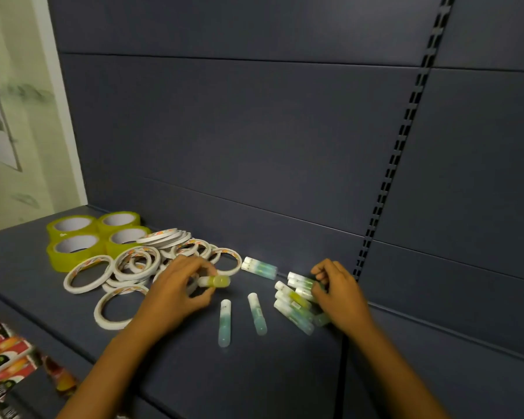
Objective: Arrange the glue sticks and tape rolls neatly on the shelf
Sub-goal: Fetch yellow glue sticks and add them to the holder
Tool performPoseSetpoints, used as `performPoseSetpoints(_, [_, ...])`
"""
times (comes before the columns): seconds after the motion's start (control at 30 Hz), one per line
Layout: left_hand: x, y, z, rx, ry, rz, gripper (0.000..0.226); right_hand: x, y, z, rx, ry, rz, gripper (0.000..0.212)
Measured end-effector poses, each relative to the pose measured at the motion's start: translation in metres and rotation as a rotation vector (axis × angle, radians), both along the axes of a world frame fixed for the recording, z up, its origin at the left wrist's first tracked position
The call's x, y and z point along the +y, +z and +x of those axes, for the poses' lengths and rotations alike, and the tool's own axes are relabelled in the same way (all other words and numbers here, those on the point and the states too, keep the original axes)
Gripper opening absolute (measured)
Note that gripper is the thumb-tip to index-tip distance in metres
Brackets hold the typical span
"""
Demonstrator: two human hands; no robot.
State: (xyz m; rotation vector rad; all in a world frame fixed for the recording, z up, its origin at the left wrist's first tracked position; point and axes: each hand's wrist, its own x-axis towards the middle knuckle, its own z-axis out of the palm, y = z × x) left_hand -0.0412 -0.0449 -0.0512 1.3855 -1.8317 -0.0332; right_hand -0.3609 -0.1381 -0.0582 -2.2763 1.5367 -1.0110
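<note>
On the dark blue shelf (pixel 254 373) my left hand (pixel 176 291) grips a yellow-green glue stick (pixel 217 281) held sideways just above the surface. My right hand (pixel 338 294) rests on a loose heap of glue sticks (pixel 294 306), its fingers curled over their far ends. Two blue-green glue sticks (pixel 224 325) (pixel 257 313) lie apart between my hands. A pair of glue sticks (pixel 259 267) lies near the back panel. Several white tape rings (pixel 133 267) sprawl in a jumble at left, behind them several yellow tape rolls (pixel 73 237) in a block.
The shelf's dark back panel (pixel 254 146) rises right behind the items, with a slotted upright (pixel 406 131) at right. Red and white packets (pixel 6 358) sit on a lower level at bottom left. A pale wall (pixel 18 116) lies beyond the shelf's left end.
</note>
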Motion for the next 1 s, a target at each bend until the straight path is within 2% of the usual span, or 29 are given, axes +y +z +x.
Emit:
performPoseSetpoints(0.17, [-0.02, 0.013, -0.063, 0.512, -0.117, -0.015, 0.026, 0.003, -0.01, 0.001, -0.022, 0.008, 0.028, 0.022])
performPoseSetpoints(0.27, [-0.035, 0.012, -0.09, 0.673, -0.144, -0.021, 0.024, 0.003, -0.014, 0.002, -0.009, 0.006, 0.028, 0.019])
performPoseSetpoints(0.63, [-0.052, -0.011, -0.095, 0.77, -0.092, -0.056, 0.024, 0.005, -0.016, 0.002, 0.201, -0.003, 0.046, 0.006])
performPoseSetpoints(0.77, [-0.047, -0.014, -0.096, 0.707, -0.077, -0.068, 0.026, 0.005, -0.015, 0.0, 0.253, -0.026, 0.071, 0.021])
performPoseSetpoints(1.0, [-0.046, -0.017, -0.091, 0.711, -0.035, -0.082, 0.024, 0.011, -0.009, 0.006, 0.31, -0.042, 0.091, 0.022])
